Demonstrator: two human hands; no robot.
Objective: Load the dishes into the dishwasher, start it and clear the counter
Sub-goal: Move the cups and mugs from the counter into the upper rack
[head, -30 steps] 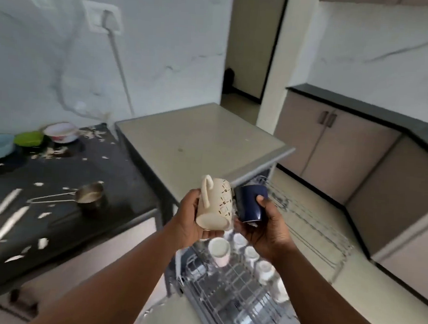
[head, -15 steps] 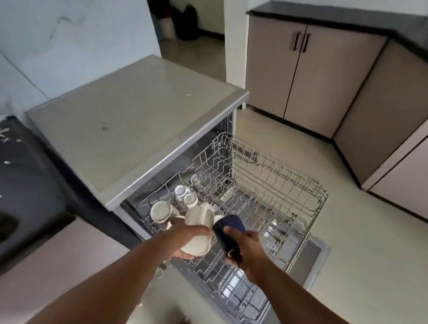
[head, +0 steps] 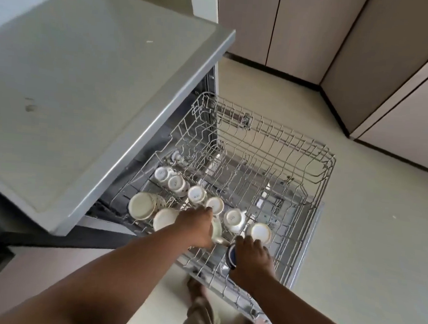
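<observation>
The dishwasher's upper wire rack point(head: 317, 168) is pulled out over the floor. Several white cups point(head: 197, 194) stand upside down along its near left side. My left hand point(head: 196, 226) grips a cream mug point(head: 217, 231) low in the rack among those cups. My right hand point(head: 250, 260) holds a dark blue mug point(head: 231, 256) upside down at the rack's near edge. Most of each mug is hidden by the hand.
The grey dishwasher top point(head: 87, 91) fills the left. Beige cabinet doors point(head: 303, 29) line the back and right, with pale floor point(head: 378, 247) between. The far half of the rack holds nothing. My feet point(head: 195, 289) show below the rack.
Both hands have gone down from chest height into the rack with their mugs. The view has tilted down, away from the black counter.
</observation>
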